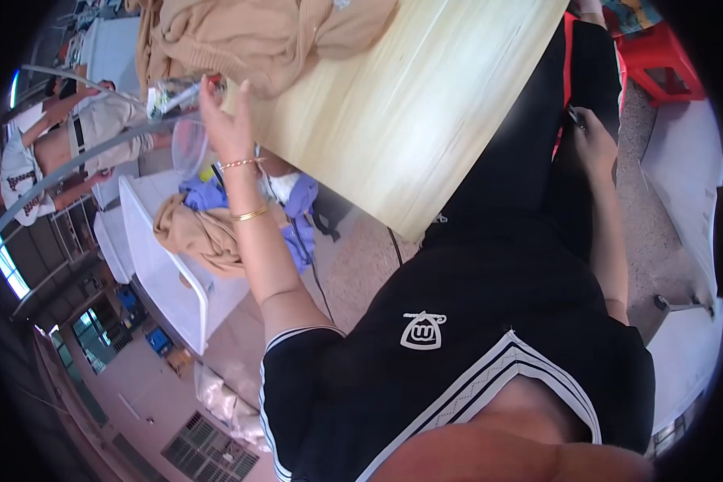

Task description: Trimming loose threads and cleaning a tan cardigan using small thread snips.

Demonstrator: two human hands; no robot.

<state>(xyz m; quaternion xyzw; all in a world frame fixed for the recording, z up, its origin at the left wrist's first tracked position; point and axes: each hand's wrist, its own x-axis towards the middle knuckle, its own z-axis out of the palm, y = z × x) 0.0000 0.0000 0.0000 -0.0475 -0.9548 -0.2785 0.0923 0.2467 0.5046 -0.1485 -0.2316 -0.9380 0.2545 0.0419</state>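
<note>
In the head view, my only feed, I look down on the wearer's two bare hands. The left hand is raised at the near left edge of the pale wood-grain surface, thumb and fingers parted and pointing away from the body; I see nothing gripped between them. Just beyond the fingertips, the tan knitted garment lies bunched on the far left part of the surface. Beside that hand, to its left, I have a clear plastic tub and, above the tub, a clear packet whose contents I can't make out.

The right hand is low by the wearer's dark-trousered leg, clear of the surface, its fingers closed round a small dark tool; too little of it shows for me to tell its kind. Below the left forearm I see a white-rimmed bin with tan cloth and purple cloth. A red stool stands at upper right, and another person is at far left.
</note>
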